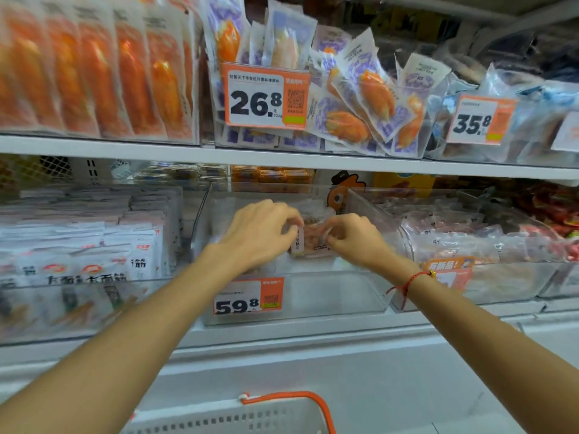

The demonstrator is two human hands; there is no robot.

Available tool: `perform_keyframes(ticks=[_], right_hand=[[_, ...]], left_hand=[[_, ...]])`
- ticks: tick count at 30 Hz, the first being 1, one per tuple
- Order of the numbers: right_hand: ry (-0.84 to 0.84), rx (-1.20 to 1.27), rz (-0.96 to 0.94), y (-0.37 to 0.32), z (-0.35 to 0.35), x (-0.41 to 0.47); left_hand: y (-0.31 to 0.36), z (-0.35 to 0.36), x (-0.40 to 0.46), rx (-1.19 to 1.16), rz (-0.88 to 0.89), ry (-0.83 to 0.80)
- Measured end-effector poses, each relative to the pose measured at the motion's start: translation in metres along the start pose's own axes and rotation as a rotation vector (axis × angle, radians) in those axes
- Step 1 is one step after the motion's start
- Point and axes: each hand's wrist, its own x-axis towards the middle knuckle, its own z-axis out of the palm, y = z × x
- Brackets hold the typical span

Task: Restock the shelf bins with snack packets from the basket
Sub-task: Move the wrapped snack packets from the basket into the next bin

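Observation:
Both my hands reach into a clear plastic shelf bin (360, 296) on the lower shelf, the one with the 59.8 price tag (249, 296). My left hand (260, 233) and my right hand (351, 234) pinch a small clear snack packet (311, 241) with pinkish-orange contents from either side, holding it upright inside the bin. The rest of the bin looks almost bare. The white basket (225, 418) with an orange handle sits at the bottom of the view, below my arms; its inside is hidden.
Left of the bin, a bin (81, 245) is packed with white packets. To the right, another clear bin (488, 239) holds pinkish packets. The upper shelf (282, 158) carries orange packets, purple-and-white packets and price tags 26.8 and 35.8.

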Motion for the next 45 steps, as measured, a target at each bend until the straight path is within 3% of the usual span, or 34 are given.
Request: perform_keyframes(ticks=[4,8,20,26,30,35,37,40,43,45], right_hand=[[-0.042,0.145,-0.063,-0.026,-0.005,-0.038],[-0.238,0.253,-0.067,-0.053,0.004,-0.078],[-0.968,0.192,0.093,-0.064,0.159,-0.182],[-1.163,0.184,0.143,-0.063,0.258,-0.242],[-1.211,0.12,0.168,-0.061,0.309,-0.272],[-1.341,-0.055,0.138,-0.056,0.342,-0.304],[-1.328,-0.205,0.054,-0.058,0.345,-0.313],[-1.169,-0.312,-0.019,-0.064,0.35,-0.321],[-0.972,-0.202,0.055,-0.066,0.36,-0.323],[-0.948,-0.042,0.157,-0.064,0.358,-0.318]], left_hand=[[0.012,-0.02,-0.051,-0.18,-0.135,0.08],[0.006,-0.014,-0.108,-0.32,-0.315,0.037],[-0.018,0.087,-0.283,-0.573,-0.707,-0.273],[-0.031,0.156,-0.368,-0.645,-0.853,-0.557],[-0.039,0.196,-0.419,-0.531,-0.904,-0.744],[-0.037,0.233,-0.455,-0.544,-0.82,-1.143],[-0.028,0.236,-0.453,-0.523,-0.758,-1.146],[-0.016,0.244,-0.455,-0.408,-0.625,-1.175],[-0.009,0.246,-0.455,-0.466,-0.676,-1.109],[-0.015,0.246,-0.454,-0.575,-0.785,-1.036]])
